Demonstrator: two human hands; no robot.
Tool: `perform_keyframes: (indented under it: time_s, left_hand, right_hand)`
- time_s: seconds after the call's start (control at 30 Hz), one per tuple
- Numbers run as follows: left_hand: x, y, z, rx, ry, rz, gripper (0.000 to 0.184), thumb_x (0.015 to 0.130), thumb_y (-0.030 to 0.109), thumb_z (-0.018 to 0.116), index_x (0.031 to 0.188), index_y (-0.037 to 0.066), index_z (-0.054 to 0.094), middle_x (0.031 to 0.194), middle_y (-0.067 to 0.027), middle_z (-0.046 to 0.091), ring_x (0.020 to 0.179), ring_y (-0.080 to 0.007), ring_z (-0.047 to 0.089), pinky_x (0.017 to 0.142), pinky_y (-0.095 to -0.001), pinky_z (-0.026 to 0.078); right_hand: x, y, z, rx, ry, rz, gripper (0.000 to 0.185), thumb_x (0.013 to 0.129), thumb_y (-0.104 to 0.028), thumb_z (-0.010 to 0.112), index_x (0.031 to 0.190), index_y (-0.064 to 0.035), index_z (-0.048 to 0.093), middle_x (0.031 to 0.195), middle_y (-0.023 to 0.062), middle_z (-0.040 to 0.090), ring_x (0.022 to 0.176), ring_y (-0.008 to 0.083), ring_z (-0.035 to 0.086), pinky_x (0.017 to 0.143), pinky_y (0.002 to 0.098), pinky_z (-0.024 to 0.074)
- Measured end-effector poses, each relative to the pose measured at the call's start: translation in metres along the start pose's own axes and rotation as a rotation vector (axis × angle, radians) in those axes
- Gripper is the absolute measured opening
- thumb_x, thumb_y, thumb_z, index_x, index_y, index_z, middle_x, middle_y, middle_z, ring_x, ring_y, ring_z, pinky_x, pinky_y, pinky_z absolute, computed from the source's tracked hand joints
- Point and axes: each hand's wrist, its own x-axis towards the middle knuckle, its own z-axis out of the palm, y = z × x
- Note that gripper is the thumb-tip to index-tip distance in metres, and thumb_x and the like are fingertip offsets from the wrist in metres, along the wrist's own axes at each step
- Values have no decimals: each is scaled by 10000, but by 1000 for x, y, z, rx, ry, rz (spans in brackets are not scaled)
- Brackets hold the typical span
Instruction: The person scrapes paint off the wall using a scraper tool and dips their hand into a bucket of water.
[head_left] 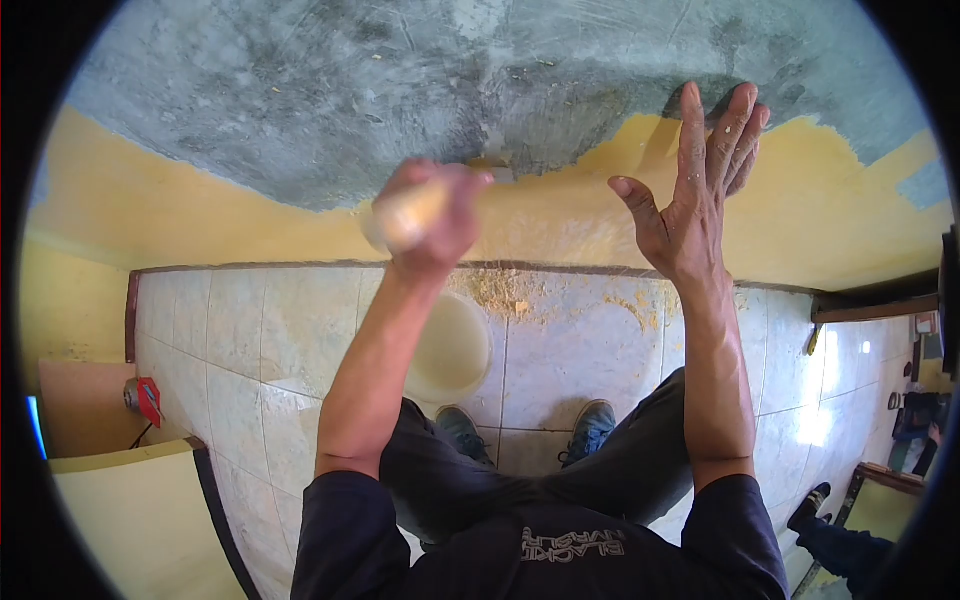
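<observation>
My left hand (440,225) is closed around the pale handle of a scraper (412,215). Motion smears both, and most of the blade is hidden behind my fingers. The scraper is up against the wall, where yellow paint (540,215) meets a bare grey patch (400,90). My right hand (695,190) has its fingers spread and its thumb out to the left, with the fingertips at the grey patch and the palm over yellow paint. Pale specks dot its fingers, and nothing is held in it.
Yellow paint flakes (500,290) litter the tiled floor along the wall's foot. A round pale bucket (450,345) stands by my left shoe (462,430). A red object (148,400) and a cream panel (140,520) are at left. Another person's leg (845,555) shows at lower right.
</observation>
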Motion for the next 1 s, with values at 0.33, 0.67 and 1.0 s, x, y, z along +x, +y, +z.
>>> perform_keyframes:
  time_s: [0.33,0.67,1.0]
  left_hand:
    - [-10,-11,-1,174,-164,139,209,668,-121,680,794,24,598,719,-70,601,615,-205,670,515,-301,557]
    - [-11,-9,6,183,-139,2,213,677,-155,612,821,1,609,720,-90,600,612,-210,675,523,-281,561]
    - [-7,0,6,292,-217,24,201,665,-129,670,760,42,621,670,-54,615,550,-203,629,501,-301,537]
  right_hand:
    - [-1,4,2,-8,19,-7,941,844,-619,642,1563,-141,268,1638,229,-16,1497,459,-64,1165,602,15]
    - [-5,6,3,17,3,-12,932,860,-636,610,1567,-146,252,1639,222,-12,1498,452,-73,1160,612,9]
    - [-8,3,0,44,-42,-4,883,877,-577,620,1566,-161,256,1637,228,-20,1495,452,-97,1153,623,-13]
